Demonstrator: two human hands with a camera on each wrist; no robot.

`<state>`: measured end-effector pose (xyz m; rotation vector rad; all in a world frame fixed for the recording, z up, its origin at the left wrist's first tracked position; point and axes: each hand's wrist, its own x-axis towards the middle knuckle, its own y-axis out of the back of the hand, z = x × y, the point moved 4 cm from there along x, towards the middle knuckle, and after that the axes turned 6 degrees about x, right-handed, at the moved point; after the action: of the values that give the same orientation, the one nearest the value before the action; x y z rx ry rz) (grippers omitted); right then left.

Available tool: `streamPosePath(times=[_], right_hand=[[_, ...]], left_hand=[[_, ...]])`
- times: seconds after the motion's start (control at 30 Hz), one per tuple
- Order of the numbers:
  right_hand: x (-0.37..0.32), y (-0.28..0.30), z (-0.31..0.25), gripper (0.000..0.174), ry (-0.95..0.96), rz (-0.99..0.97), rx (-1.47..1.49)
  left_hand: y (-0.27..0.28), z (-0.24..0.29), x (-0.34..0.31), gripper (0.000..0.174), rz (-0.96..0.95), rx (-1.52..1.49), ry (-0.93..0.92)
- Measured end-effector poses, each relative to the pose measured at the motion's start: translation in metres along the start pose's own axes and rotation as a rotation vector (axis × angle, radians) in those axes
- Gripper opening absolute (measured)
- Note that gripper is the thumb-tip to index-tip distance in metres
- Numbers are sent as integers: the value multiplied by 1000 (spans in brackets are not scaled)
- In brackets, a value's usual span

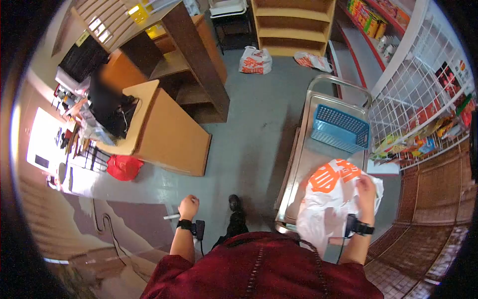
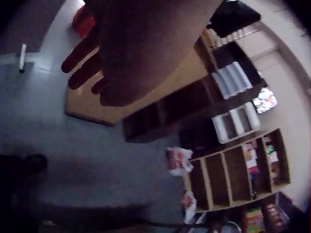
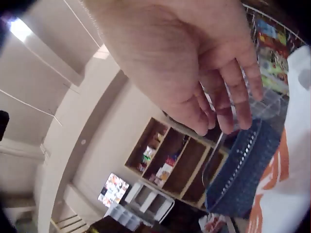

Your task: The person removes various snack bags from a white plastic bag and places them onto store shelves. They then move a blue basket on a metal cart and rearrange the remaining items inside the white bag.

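Note:
My left hand (image 1: 188,207) hangs over the floor at the lower middle of the head view. In the left wrist view its fingers (image 2: 86,71) are loosely spread and hold nothing. A white stick-like object with a dark tip (image 2: 22,58) lies on the floor, apart from that hand. My right hand (image 1: 367,192) is over the right side of a white plastic bag with orange print (image 1: 323,179), its fingers (image 3: 236,87) relaxed with nothing between them. The bag lies on a metal trolley (image 1: 297,187). Beyond it on the trolley stands a blue perforated basket (image 1: 341,130).
A wooden counter (image 1: 174,132) and a dark shelf unit (image 1: 196,65) stand to the left. Two more printed bags, one a white bag (image 1: 255,61), sit on the floor before a wooden bookcase (image 1: 294,34). A white wire rack (image 1: 413,107) with packets borders the trolley's right.

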<state>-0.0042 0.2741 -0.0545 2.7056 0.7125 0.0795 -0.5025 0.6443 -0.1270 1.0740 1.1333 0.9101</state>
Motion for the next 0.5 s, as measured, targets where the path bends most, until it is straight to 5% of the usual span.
streamPosePath(times=[0.07, 0.1, 0.13, 0.17, 0.2, 0.23, 0.27, 0.3, 0.37, 0.43, 0.5], right_hand=[[-12, 21, -7, 20, 115, 167, -247], [-24, 21, -30, 20, 5, 214, -64], [-30, 26, -29, 20, 41, 283, -8], [-37, 26, -38, 20, 82, 339, -37], [-46, 13, -59, 20, 17, 388, 23], [-53, -2, -82, 20, -51, 441, 81], [-53, -15, -88, 20, -33, 451, 12], [-52, -27, -90, 20, -20, 455, -59], [-48, -69, -119, 23, 102, 368, -321], [-44, -104, -128, 27, -64, 302, -493], [-42, -119, -119, 35, -65, 291, -589]], left_hand=[[-68, -74, 38, 25, -168, 84, 7], [-126, -138, 66, 25, -275, 107, -31], [-226, -217, 97, 26, -456, 701, -768], [-150, -184, 69, 26, -516, 936, -906], [-203, -265, 76, 26, -512, 957, -960], [-216, -283, 107, 26, -643, 447, -928], [-216, -307, 123, 30, -865, -113, -163], [-197, -322, 120, 30, -897, -78, -207], [-131, -238, 154, 29, -632, 763, -758], [-147, -228, 209, 29, -644, 846, -818], [-150, -192, 255, 22, -376, 549, -1186]])
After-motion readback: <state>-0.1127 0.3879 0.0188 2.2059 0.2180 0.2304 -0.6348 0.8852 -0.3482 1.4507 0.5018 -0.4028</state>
